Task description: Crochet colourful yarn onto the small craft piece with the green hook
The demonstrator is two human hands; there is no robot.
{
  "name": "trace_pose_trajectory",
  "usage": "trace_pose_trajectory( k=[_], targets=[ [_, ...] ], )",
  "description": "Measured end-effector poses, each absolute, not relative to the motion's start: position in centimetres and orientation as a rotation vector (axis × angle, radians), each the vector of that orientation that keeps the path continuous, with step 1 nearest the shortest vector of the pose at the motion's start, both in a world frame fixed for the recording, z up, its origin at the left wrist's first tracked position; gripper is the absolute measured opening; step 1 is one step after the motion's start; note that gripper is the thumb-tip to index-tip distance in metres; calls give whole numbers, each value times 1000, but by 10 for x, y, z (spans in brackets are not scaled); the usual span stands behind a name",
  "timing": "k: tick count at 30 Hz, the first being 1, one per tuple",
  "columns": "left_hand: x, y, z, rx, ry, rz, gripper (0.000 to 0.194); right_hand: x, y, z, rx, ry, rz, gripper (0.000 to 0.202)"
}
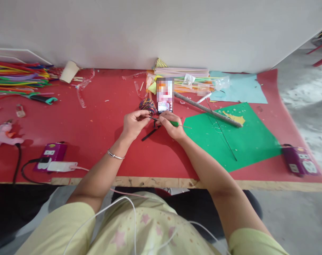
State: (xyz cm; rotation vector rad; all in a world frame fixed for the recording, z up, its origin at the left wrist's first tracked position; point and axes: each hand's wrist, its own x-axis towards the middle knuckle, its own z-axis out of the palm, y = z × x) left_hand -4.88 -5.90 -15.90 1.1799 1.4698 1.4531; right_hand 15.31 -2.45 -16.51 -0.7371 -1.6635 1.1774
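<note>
One slim tool with a smooth green handle, pinched in the right hand over the red-topped wooden bench, mid-length; left hand pinching a small dark piece, material unclear. Beyond: one multicoloured yarn ball, one lit rectangular phone; rightward, one fuzzy grey rod across a green sheet.

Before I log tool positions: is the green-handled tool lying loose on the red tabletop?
No, the green-handled tool is held in the fingers of the right hand.
</note>
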Motion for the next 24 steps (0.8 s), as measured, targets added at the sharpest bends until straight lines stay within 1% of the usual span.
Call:
trace_pose_trajectory(
  k=[2, 6, 11, 20, 24],
  targets=[
    [-49, -60, -160, 1234, 1520, 1460, 26, 153, -26, -164, -724, -1733, 1061, 48],
    [-47, -62, -160, 1326, 1621, 1460, 20, 152, -27, -168, -644, -1922, 766, 36],
    [-45, -61, -165, 1350, 1651, 1516, 20, 149, -28, -175, -597, -2066, 390, 29],
    [-44, -56, -176, 1171, 1519, 1594, 26, 150, -28, -174, -612, -2118, 277, 27],
    [-40, -56, -177, 1048, 1425, 1603, 41, 150, -29, -173, -618, -2130, 236, 25]
  ],
)
